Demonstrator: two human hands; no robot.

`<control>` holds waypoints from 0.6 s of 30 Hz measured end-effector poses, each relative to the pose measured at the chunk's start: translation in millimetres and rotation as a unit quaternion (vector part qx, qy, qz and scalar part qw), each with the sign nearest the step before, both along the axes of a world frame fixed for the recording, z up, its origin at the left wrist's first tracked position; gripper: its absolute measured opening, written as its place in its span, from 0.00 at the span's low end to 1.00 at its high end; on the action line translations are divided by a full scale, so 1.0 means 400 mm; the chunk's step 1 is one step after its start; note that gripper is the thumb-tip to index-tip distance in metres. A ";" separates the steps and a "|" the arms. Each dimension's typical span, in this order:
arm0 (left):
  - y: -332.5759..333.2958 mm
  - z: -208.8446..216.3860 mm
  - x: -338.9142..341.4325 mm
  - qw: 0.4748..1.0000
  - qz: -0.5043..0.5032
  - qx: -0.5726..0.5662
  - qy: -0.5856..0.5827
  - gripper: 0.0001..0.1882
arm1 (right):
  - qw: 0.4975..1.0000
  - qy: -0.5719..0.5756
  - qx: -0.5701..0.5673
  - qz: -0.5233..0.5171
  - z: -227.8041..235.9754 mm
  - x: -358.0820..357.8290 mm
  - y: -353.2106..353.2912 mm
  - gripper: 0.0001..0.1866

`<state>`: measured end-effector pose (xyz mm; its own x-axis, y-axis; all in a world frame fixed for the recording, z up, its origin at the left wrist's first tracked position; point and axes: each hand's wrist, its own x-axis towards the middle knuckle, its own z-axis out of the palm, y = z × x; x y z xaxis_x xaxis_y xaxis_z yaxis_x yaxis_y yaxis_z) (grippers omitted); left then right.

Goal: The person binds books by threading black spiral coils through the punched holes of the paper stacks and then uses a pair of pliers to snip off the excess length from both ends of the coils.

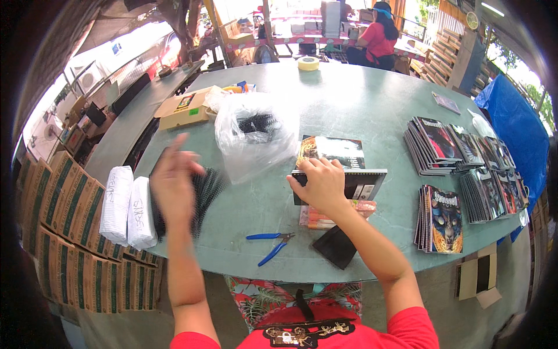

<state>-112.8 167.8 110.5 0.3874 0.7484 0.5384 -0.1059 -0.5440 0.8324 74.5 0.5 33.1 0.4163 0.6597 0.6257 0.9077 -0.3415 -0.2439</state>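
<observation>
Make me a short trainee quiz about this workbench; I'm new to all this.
1. True or false: the blue-handled metal cutters lie on the green tabletop with handles spread.

2. What do the fingers of the right hand touch?
a) a brown cardboard box
b) a black-covered rectangular book
c) a white wrapped bundle

3. Which is farther from the person: the round yellow tape roll or the translucent plastic bag?

Key: 1. True. 2. b. 3. The tape roll.
</observation>
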 end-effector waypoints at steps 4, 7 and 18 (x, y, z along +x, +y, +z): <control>-0.149 -0.137 0.130 0.969 -0.132 0.122 0.170 0.13 | 0.998 0.046 -0.042 -0.002 0.008 0.004 -0.001 0.13; -0.171 -0.198 0.175 0.966 -0.103 0.199 0.133 0.09 | 0.991 0.130 -0.040 0.000 0.029 -0.006 -0.017 0.12; -0.179 -0.218 0.193 0.962 -0.046 0.259 0.079 0.07 | 0.984 0.169 -0.056 0.025 0.049 -0.017 -0.034 0.09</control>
<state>-35.4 96.1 23.1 0.5457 0.3553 0.7589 -0.0680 -0.8839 0.4627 67.9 -13.2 52.6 0.5527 0.7424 0.3786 0.7978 -0.3400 -0.4980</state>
